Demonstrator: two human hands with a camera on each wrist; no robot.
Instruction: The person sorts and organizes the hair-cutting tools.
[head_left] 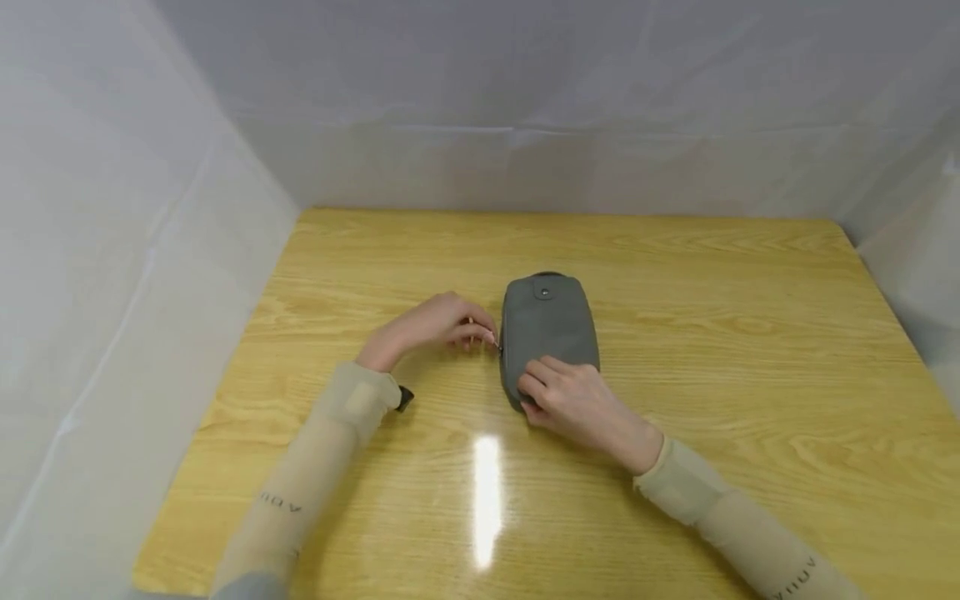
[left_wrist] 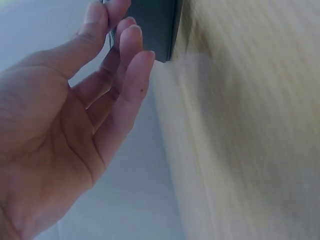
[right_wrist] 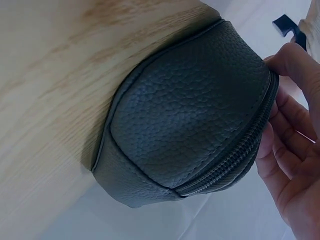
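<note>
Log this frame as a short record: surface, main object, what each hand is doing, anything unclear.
surface: wooden table, glossy, white sheeting on three sides
main object: grey pouch, grained leather look, lying flat mid-table, snap tab at its far end, zipper along its edge
left hand: fingertips at the pouch's left edge, by the zipper; fingers fairly straight in the left wrist view
right hand: fingers curled over the pouch's near end, holding it
unclear: whether the left fingers pinch the zipper pull

The pouch (right_wrist: 190, 125) under my right grip (head_left: 573, 400) is matt, pebbled grey leather with a toothed zip; the tabletop (head_left: 750, 333) is glossy, smooth grained wood.
</note>
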